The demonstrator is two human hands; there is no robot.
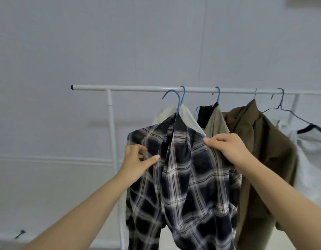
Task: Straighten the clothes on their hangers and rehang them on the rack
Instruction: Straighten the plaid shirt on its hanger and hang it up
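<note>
A dark blue and white plaid shirt [185,177] hangs on a blue hanger [174,100] whose hook is off the white rack rail [138,88], just below and in front of it. My left hand [138,159] pinches the shirt's left shoulder. At the right shoulder my right hand [226,148] grips the fabric. Both hands carry the shirt in front of the rack.
On the rail hang a cream garment [188,114] on another blue hanger, a khaki garment [215,123] with a black piece, an olive jacket [260,141], an empty dark wire hanger [286,109] and a white garment [313,150]. The rack's left upright [111,127] stands before a pale wall.
</note>
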